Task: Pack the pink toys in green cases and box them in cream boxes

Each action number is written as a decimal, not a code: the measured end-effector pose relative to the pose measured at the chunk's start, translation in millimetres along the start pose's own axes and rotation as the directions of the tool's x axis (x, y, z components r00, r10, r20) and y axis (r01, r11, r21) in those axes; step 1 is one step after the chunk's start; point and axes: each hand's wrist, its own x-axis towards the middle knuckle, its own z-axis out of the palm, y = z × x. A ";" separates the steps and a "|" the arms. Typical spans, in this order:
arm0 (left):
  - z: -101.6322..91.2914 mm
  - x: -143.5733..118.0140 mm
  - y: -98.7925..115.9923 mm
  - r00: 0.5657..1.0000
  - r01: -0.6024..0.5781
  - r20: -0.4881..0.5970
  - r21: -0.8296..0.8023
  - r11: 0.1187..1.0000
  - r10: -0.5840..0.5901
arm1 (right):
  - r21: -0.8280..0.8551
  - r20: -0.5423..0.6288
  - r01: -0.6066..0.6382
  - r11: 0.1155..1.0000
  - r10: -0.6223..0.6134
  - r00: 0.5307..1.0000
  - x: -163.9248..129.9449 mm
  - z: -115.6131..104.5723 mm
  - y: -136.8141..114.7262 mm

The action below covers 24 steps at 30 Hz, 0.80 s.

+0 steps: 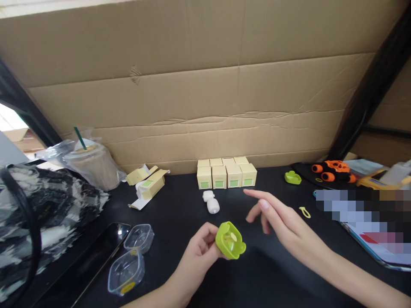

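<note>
Two hands are working over the black table (272, 273), and I am watching them from afar through the head camera. Behind everything, a big cardboard sheet (205, 85) is standing as a far wall, with dark frame bars slanting at both sides. At the left, a patterned bag (48, 214) is slumping beside an iced drink (91, 164) in a plastic wrap. At the right, I am seeing orange parts (332, 170), a second green piece (293, 177) and a small yellow clip (305, 211). Eight small boxes (227, 173) are sitting in two rows at the far middle, with opened boxes (147, 184) lying to their left. A phone (99, 252) is lying near left, and two clear shells (131, 261) are resting just beside it. A white part (211, 202) is lying in front of the boxes.

My left hand (199, 252) is gripping the green cap (230, 240), fingers closed round its near edge, holding it raised a little above the near middle of the table. My right hand (282, 222) is hovering open and empty, fingers spread, forefinger pointing left toward the white part.

I am judging that the step in hand is assembly: the cap is held ready. The next move is calling for a clean pinch on the white part without knocking the boxes.
</note>
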 end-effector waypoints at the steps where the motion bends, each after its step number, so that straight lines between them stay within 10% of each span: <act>1: 0.3 0.2 0.4 1.000 -0.006 -0.004 0.007 1.000 0.006 | -0.019 0.045 -0.005 1.000 0.006 0.999 -1.7 2.2 0.7; 8: 0.7 0.6 0.3 0.999 -0.045 0.021 0.112 0.993 0.043 | 0.096 0.269 -0.131 0.987 0.101 0.958 -16.1 33.1 -3.9; 24: -4.9 0.4 3.1 0.990 -0.135 0.033 0.476 0.869 0.135 | 0.082 0.188 -0.141 0.987 0.124 0.974 -25.2 40.7 -1.1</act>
